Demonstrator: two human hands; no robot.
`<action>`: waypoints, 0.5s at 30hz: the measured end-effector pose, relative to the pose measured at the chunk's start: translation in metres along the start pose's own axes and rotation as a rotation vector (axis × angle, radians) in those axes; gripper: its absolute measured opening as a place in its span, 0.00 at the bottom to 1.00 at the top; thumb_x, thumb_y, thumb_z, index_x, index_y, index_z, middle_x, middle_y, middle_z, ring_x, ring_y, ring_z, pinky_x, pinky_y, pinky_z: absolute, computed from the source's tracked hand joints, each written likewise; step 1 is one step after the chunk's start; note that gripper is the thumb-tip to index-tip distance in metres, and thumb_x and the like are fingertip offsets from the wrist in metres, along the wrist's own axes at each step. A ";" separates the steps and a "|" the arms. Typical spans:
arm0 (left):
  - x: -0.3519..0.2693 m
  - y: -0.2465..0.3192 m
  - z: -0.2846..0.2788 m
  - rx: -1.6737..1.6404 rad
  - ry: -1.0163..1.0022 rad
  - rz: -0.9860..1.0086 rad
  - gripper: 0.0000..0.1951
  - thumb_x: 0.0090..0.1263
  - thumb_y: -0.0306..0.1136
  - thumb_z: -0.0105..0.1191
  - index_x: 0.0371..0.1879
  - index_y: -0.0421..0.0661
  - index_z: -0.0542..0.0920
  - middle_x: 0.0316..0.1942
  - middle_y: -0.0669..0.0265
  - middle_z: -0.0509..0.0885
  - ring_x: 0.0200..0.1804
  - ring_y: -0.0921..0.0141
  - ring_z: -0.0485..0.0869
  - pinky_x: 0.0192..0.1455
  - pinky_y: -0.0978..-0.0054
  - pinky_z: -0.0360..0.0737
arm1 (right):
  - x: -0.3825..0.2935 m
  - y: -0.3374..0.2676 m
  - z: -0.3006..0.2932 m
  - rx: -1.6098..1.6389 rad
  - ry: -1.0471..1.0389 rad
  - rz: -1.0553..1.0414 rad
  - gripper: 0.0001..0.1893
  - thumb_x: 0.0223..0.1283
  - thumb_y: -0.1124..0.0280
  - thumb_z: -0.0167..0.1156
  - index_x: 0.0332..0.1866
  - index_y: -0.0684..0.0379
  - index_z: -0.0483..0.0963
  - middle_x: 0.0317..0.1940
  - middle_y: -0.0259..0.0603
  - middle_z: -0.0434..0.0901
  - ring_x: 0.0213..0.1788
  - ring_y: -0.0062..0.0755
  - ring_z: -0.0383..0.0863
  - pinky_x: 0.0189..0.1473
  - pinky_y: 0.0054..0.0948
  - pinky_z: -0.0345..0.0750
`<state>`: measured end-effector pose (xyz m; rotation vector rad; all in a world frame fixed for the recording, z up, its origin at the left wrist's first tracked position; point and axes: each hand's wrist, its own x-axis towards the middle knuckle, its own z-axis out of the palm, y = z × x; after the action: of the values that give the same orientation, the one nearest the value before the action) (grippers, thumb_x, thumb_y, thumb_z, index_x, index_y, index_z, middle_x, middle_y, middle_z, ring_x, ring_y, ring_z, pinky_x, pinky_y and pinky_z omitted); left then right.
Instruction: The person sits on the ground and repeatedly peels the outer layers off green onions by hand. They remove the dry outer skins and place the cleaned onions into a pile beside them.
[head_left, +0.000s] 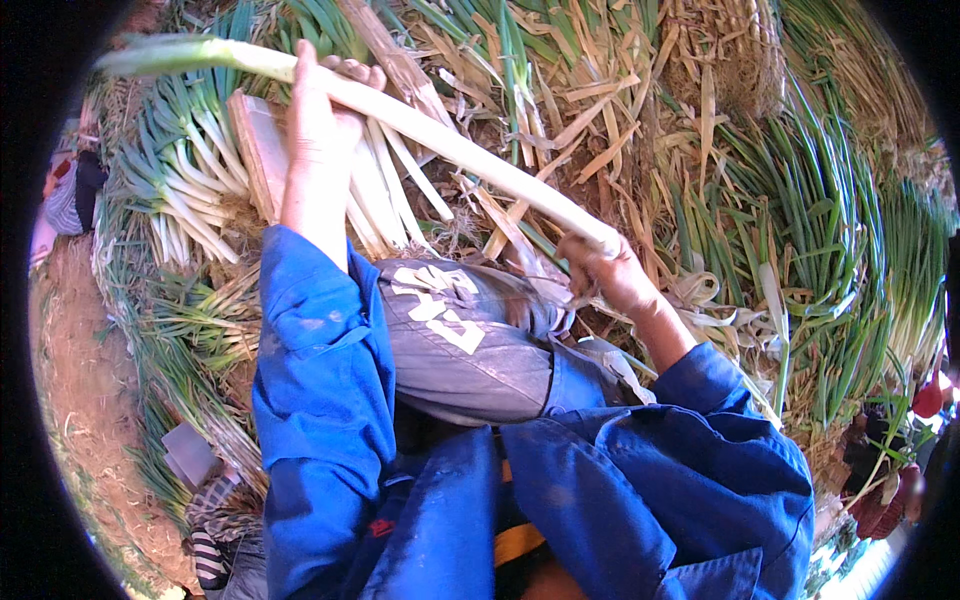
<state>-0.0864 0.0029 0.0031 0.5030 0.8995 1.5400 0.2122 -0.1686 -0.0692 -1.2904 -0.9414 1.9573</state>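
Note:
A long Welsh onion (465, 154) slants across in front of me, its green top blurred at the upper left and its white end at the lower right. My left hand (322, 112) grips the stalk near where white turns green, thumb over it. At the white end, my right hand (607, 274) is closed around the tip; the fingers are partly blurred. Below my left hand, several bare white onion stalks (382, 187) lie beside a wooden board (259, 150). My grey-covered knee (465, 330) is under the stalk.
Peeled onions (195, 180) lie in a pile left of the board. Dry husks (585, 142) litter the ground ahead. Unpeeled green onions (802, 217) are heaped to the right. A wooden bar (397, 60) lies beyond my left hand. Other people (217, 540) are at the lower edges.

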 end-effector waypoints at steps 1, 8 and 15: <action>0.001 -0.001 0.000 -0.015 -0.023 -0.055 0.19 0.69 0.50 0.47 0.26 0.47 0.66 0.17 0.69 0.69 0.21 0.71 0.70 0.33 0.67 0.77 | -0.003 -0.006 0.008 -0.123 -0.069 -0.016 0.07 0.60 0.69 0.57 0.35 0.61 0.76 0.18 0.28 0.72 0.21 0.14 0.68 0.25 0.20 0.67; 0.008 0.001 -0.016 0.063 0.364 -0.113 0.21 0.63 0.50 0.56 0.20 0.50 0.63 0.12 0.73 0.63 0.13 0.74 0.62 0.19 0.74 0.65 | -0.029 -0.036 0.034 -0.940 0.017 -0.236 0.18 0.58 0.58 0.57 0.38 0.66 0.70 0.25 0.58 0.77 0.32 0.57 0.78 0.37 0.41 0.73; 0.013 -0.002 -0.035 0.096 0.541 -0.085 0.20 0.63 0.47 0.57 0.20 0.50 0.64 0.10 0.73 0.63 0.13 0.75 0.63 0.19 0.73 0.67 | -0.100 -0.027 0.019 -0.944 0.191 -0.244 0.10 0.60 0.66 0.54 0.34 0.63 0.67 0.23 0.59 0.75 0.30 0.63 0.76 0.30 0.49 0.72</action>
<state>-0.1137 0.0064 -0.0215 0.1058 1.3939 1.5852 0.2317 -0.2368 0.0082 -1.6842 -1.9259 1.1633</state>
